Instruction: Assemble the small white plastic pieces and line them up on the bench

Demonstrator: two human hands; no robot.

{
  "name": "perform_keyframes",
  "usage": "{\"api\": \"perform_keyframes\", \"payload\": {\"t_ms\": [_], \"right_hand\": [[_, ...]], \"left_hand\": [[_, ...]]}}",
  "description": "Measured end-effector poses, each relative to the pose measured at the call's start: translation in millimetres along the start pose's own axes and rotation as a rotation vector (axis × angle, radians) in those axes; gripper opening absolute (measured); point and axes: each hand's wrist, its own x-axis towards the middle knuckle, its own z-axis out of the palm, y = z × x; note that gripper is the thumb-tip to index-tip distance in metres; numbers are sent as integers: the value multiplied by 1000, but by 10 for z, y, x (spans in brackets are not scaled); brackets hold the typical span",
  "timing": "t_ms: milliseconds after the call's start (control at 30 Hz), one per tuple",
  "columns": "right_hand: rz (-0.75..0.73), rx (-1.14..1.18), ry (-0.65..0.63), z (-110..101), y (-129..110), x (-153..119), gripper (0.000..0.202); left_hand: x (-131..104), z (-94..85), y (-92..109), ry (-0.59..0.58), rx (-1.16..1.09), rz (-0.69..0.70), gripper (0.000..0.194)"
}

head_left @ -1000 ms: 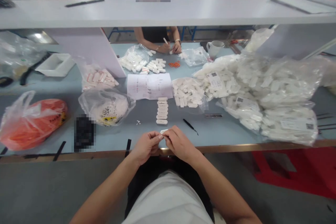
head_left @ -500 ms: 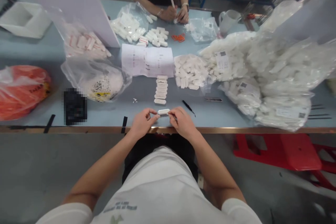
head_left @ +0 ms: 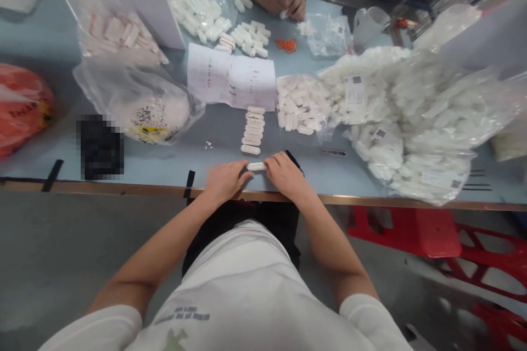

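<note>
A small white oblong plastic piece with rows of tiny holes (head_left: 256,166) sits between my hands near the table's front edge. My left hand (head_left: 225,180) grips its left end between fingertips and thumb. At the other end, the fingers of my right hand (head_left: 287,174) are closed on it, the thumb hidden below. Just beyond the piece, a column of similar white pieces (head_left: 252,135) lies on the table, one with dark marks. A thin black tool (head_left: 295,161) is partly covered by my right hand. Small white bits (head_left: 208,145) lie to the left.
Printed sheets (head_left: 230,75) lie behind the column. An open bag of white pieces (head_left: 302,104) and larger filled bags (head_left: 432,142) stand right, near a slim metal tool (head_left: 334,152). Another clear bag (head_left: 152,115) is left. Across the table, a co-worker's hands (head_left: 288,3) hold a white stick-like tool.
The view has shifted and tilted a little. My hands still hold the white piece, now nearer the column, and my right hand covers more of the black tool.
</note>
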Motion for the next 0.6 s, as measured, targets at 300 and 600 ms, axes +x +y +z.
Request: {"api": "perform_keyframes", "payload": {"t_ms": [300,600], "right_hand": [[-71,-109,-129,-205,-65,82,32],[-83,-83,-196,-257,-79,128,31]], "left_hand": [[-7,71,-39,57,-43,22,41],[-14,90,-43,58,-53,36,40]]}}
